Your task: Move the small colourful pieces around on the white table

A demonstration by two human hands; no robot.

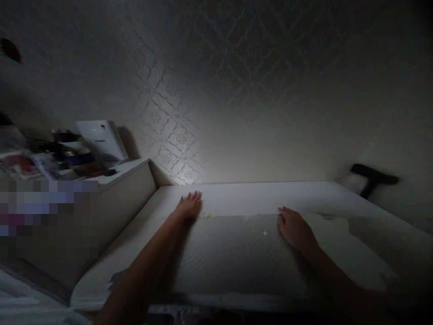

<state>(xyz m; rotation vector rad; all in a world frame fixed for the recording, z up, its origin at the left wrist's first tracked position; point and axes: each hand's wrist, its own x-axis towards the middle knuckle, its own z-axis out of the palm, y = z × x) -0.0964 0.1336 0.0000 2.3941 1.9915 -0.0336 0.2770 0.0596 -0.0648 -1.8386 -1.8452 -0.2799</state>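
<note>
On a white surface against the wall lies a pale grey textured mat with a few small yellow marks. My left hand rests palm down by the mat's far left corner, its fingers stretched out and a little apart. At the mat's far right, my right hand lies low over its edge with fingers pointing left. Those fingers look extended, though dim light and blur hide whether they touch the edge. Neither hand visibly holds anything.
A raised white cabinet borders the left side, bearing a white box and blurred clutter. The wallpapered wall rises behind. Beyond the right edge stands a black T-shaped object. A grey patch lies near my left forearm.
</note>
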